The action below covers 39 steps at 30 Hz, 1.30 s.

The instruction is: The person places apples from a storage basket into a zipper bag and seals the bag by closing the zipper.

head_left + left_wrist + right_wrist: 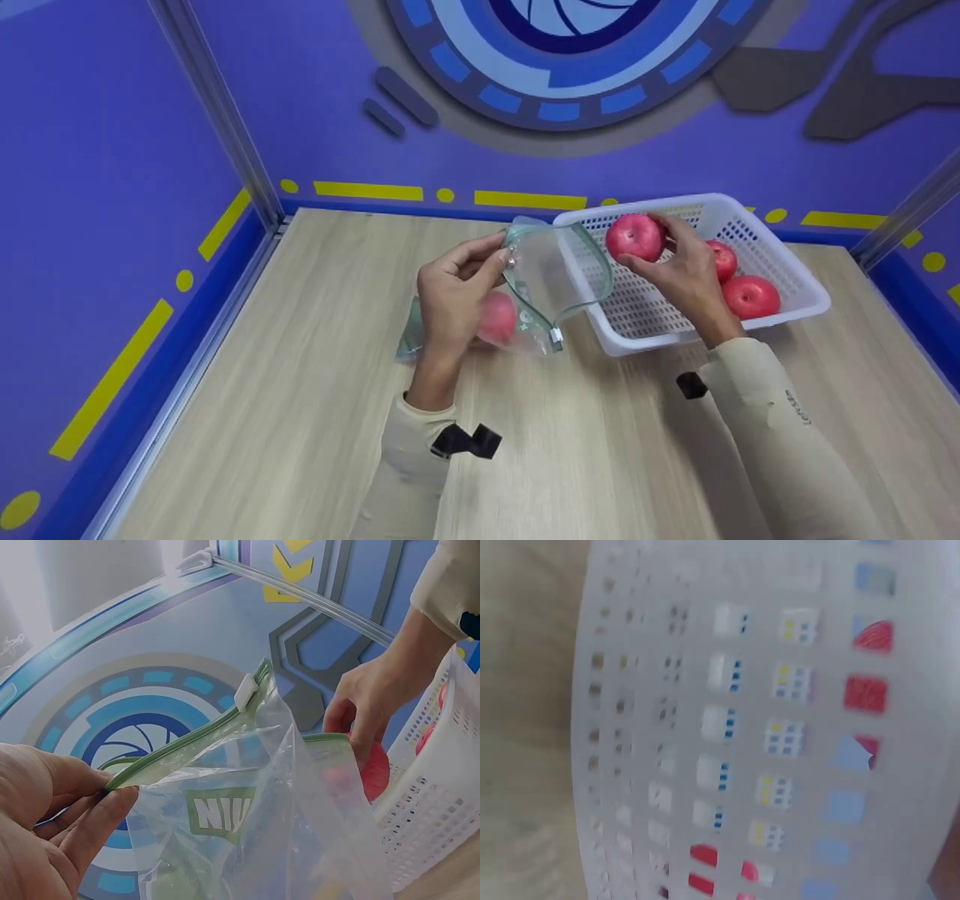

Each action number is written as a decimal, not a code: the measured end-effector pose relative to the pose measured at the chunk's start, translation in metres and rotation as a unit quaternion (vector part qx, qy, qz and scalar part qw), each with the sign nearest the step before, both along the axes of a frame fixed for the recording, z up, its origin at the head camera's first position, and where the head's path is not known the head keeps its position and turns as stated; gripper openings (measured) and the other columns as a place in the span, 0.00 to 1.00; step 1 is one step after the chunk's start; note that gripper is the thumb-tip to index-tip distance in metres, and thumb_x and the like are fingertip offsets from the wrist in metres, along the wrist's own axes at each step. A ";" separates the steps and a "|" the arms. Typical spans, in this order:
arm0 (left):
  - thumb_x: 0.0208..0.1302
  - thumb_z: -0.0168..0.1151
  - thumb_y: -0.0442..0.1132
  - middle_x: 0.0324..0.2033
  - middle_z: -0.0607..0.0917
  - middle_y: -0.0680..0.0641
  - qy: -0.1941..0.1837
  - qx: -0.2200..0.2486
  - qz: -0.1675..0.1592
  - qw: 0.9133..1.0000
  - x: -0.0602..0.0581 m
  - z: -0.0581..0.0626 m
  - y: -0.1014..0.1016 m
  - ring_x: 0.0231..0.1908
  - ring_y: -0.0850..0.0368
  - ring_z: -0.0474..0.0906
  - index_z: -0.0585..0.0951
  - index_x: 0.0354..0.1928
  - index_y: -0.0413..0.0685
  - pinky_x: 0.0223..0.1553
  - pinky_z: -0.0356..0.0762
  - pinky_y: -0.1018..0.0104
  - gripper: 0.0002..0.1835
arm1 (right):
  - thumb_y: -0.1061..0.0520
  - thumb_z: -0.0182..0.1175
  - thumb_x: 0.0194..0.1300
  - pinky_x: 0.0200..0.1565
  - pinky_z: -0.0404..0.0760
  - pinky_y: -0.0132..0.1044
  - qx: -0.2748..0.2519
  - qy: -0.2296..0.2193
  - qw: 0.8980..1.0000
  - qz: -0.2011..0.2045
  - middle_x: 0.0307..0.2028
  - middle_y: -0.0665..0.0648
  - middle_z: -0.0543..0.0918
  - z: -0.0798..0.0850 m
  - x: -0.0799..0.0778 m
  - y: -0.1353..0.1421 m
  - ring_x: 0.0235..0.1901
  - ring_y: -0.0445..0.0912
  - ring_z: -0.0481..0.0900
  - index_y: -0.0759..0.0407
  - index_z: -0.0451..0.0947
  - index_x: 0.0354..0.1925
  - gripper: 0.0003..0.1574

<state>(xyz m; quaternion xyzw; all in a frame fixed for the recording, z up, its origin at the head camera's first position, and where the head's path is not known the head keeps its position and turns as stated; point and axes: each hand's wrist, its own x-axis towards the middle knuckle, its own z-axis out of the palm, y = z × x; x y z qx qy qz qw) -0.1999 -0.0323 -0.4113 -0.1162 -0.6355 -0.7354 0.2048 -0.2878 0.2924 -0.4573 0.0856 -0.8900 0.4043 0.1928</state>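
My left hand (454,292) pinches the green-edged mouth of a clear slider zip bag (551,277). The bag's mouth gapes, and its white slider (556,336) hangs at the near corner. In the left wrist view, that bag (225,787) shows a green printed label. My right hand (686,274) grips a red apple (635,238) over the left part of a white perforated basket (622,346). Two more apples, one at the front (750,297) and one behind it (721,260), lie in the basket. The basket wall (686,765) fills the right wrist view, hiding the right hand there.
Another red apple (496,319) shows through clear plastic beside the left wrist. A green-edged piece of plastic (409,334) lies left of that wrist. Purple-blue printed panels (337,142) stand behind and at both sides of the wooden table (300,375).
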 end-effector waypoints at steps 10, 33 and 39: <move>0.68 0.72 0.29 0.43 0.92 0.46 -0.002 0.009 -0.005 1.000 0.000 0.001 0.000 0.39 0.50 0.90 0.89 0.53 0.37 0.45 0.90 0.57 0.13 | 0.52 0.82 0.60 0.69 0.75 0.41 -0.089 0.034 0.995 0.018 0.68 0.58 0.78 0.009 0.026 -0.013 0.68 0.53 0.76 0.60 0.71 0.75 0.51; 0.69 0.72 0.30 0.45 0.92 0.47 -0.004 -0.013 -0.003 1.000 0.001 -0.002 0.005 0.40 0.51 0.91 0.90 0.54 0.39 0.45 0.90 0.59 0.13 | 0.73 0.75 0.59 0.67 0.77 0.36 -0.232 0.069 0.964 0.111 0.68 0.56 0.78 0.006 0.072 -0.039 0.68 0.52 0.76 0.63 0.71 0.75 0.48; 0.69 0.72 0.31 0.44 0.92 0.47 0.000 -0.018 -0.005 1.000 0.002 -0.003 0.006 0.40 0.51 0.90 0.90 0.54 0.39 0.45 0.90 0.59 0.13 | 0.70 0.78 0.58 0.66 0.77 0.34 -0.200 0.045 0.971 0.120 0.68 0.55 0.77 -0.002 0.072 -0.045 0.67 0.49 0.77 0.63 0.69 0.76 0.50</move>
